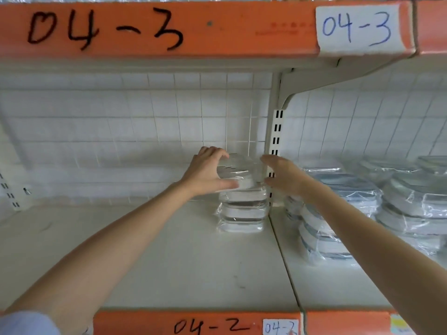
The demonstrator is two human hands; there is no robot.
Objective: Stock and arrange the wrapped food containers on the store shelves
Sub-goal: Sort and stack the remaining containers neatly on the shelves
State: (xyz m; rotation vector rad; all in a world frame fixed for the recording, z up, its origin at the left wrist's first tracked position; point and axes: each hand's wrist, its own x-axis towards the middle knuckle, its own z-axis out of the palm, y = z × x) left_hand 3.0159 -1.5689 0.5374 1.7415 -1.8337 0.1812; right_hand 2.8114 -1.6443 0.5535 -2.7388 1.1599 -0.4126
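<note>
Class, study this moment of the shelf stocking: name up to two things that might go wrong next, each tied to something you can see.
1. The top container sits tilted on the narrow stack; only the left hand grips it, while the right hand is open beside it, so it may slide off.
2. The stack stands against the upright post; a push could shove it crooked, or the slippery wrap could shift.
</note>
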